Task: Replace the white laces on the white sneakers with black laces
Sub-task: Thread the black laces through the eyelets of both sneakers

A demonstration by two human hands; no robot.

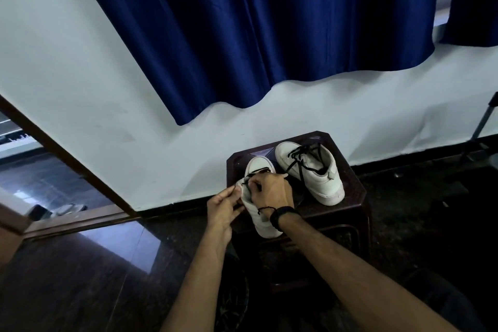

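Two white sneakers stand on a small dark stool [355, 183]. The right sneaker [320, 178] carries a black lace [299, 162] threaded loosely through its eyelets, ends hanging. The left sneaker [260, 167] lies under my hands, toe pointing away, with a black lace [252, 176] across its front eyelets. My right hand [272, 190] covers the sneaker's middle, fingers curled and pinching that lace at its left side. My left hand [225, 206] is at the sneaker's left edge, fingertips pinching the lace or upper there; which one is hard to tell. No white laces are visible.
The stool stands against a white wall [107, 89] under a dark blue curtain [256, 21]. A wooden door frame [67, 159] runs diagonally at left, opening onto another room. Dark glossy floor [80, 277] surrounds the stool. A metal stand leg [482, 127] is at far right.
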